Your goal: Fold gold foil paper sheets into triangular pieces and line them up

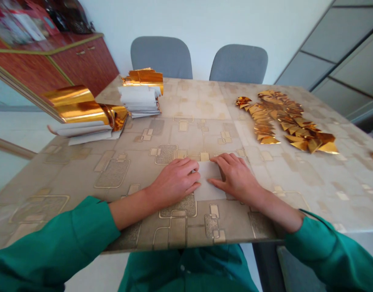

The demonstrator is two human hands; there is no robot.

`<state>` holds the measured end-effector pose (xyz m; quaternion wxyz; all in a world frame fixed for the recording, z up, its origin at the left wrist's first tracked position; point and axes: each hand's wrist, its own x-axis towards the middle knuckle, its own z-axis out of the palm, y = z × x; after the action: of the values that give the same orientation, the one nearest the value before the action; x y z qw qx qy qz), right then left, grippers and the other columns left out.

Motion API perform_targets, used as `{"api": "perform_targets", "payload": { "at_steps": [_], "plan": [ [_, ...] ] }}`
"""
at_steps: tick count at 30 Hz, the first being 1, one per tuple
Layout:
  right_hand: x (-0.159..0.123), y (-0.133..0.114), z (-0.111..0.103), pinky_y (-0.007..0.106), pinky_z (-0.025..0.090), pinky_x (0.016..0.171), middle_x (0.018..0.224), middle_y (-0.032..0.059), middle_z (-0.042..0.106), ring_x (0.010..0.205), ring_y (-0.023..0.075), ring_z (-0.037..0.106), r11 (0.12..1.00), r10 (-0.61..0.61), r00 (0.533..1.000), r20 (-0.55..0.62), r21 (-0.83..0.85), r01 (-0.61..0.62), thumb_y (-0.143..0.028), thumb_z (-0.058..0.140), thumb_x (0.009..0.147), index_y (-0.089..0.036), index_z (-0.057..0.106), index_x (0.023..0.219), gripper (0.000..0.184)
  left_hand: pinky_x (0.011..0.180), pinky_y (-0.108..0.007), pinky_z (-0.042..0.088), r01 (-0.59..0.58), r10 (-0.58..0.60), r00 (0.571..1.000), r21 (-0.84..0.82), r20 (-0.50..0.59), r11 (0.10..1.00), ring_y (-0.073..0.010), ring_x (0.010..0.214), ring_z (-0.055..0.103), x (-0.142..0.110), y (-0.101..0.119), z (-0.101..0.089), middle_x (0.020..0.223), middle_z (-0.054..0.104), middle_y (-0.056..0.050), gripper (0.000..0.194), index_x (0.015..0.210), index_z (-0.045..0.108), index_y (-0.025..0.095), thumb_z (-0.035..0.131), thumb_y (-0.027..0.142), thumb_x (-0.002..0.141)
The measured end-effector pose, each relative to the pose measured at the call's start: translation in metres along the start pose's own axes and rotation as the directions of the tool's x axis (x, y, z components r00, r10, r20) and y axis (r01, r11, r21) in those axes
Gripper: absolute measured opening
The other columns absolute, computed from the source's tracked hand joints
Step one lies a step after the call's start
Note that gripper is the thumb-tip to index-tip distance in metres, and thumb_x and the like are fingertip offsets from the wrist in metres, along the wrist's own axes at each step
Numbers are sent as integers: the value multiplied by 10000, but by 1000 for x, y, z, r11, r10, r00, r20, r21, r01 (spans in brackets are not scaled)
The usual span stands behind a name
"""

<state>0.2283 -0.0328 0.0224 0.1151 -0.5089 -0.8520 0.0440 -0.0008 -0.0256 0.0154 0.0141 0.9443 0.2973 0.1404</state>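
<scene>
Some pieces folded; stacks left unfolded.
One sheet is touched by left hand, fingers curled, pinch unclear, and right hand, fingers spread.

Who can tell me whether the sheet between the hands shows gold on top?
No, the sheet between the left hand and right hand shows white on top.

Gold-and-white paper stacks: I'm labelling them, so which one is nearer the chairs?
The narrower stack, near the left grey chair; the wider stack, its gold sheet curling, lies farther left.
</scene>
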Motion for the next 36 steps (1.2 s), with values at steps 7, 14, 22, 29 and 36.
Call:
{"api": "perform_targets", "payload": {
  "at_steps": [7,14,22,29,36],
  "plan": [
    [28,7,1,373,407,823,1086,60,610,1027,254,552,994,-20,988,151,105,4,-326,779,751,-223,635,1031,331,1016,-455,458,190,-207,975,-172,-85,967,-276,1200,516,0,0,10,1305,553,-126,374,1199,581,151,698,271,865],
    [30,13,8,361,383,842,1086,44,641,1043,228,558,963,-57,991,122,267,22,-253,773,754,-223,596,1099,388,973,-453,470,251,-265,963,-228,-36,941,-261,1114,548,8,-6,14,1194,619,-99,465,1339,501,155,632,273,909],
    [35,19,15,323,360,799,916,21,620,902,187,535,954,-32,998,48,301,16,-164,693,798,-207,652,936,150,873,-378,492,217,-239,966,-185,-102,958,-233,1010,565,10,-4,18,1077,608,-66,447,1324,473,180,633,224,909],
    [28,10,8,351,278,823,818,4,641,888,194,507,974,-158,984,-83,151,169,-171,681,852,-208,642,806,71,787,-327,501,241,-279,946,-214,-167,947,-194,892,603,6,-2,23,991,640,-44,300,1192,504,166,617,203,916],
    [18,4,-3,397,249,907,772,5,671,890,197,506,944,-318,947,-47,-112,311,-211,608,945,-214,669,780,176,696,-289,429,95,-96,989,-14,-114,995,-175,777,544,8,1,21,805,603,-34,261,835,635,160,483,268,1018]
  ]
}}
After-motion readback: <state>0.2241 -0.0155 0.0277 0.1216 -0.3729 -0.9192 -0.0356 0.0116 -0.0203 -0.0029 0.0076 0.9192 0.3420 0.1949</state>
